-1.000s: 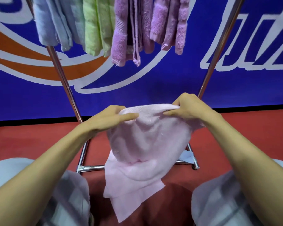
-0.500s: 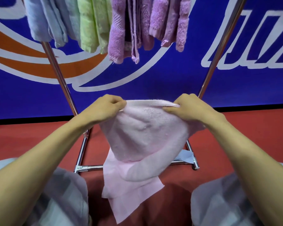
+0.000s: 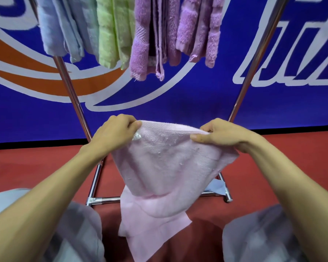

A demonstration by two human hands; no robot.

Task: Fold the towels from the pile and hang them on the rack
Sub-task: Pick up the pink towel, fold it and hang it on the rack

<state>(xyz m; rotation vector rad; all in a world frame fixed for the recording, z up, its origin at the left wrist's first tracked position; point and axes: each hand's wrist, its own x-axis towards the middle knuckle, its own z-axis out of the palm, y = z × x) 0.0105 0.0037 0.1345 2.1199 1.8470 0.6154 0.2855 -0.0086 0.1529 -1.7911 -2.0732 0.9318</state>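
A pale pink towel (image 3: 165, 167) hangs in front of me, pinched along its top edge by both hands. My left hand (image 3: 114, 133) grips the top left corner and my right hand (image 3: 220, 135) grips the top right part. The towel sags below into loose folds, its lower end dangling between my knees. The metal rack (image 3: 72, 91) stands just beyond, its legs slanting outwards. Blue (image 3: 55, 31), green (image 3: 112, 33) and purple (image 3: 170, 35) towels hang from its top. The pile of towels is out of view.
A chrome base bar (image 3: 106, 200) of the rack lies on the red floor (image 3: 27, 167). A white paper scrap (image 3: 217, 187) sits near the rack's right foot. A blue banner (image 3: 178, 99) with white and orange markings fills the background. My knees in grey checked cloth (image 3: 74, 233) frame the bottom.
My left hand slid left along the top edge, stretching the towel wider between both hands. The towel's top edge is now straighter, and the view has moved closer to the rack.
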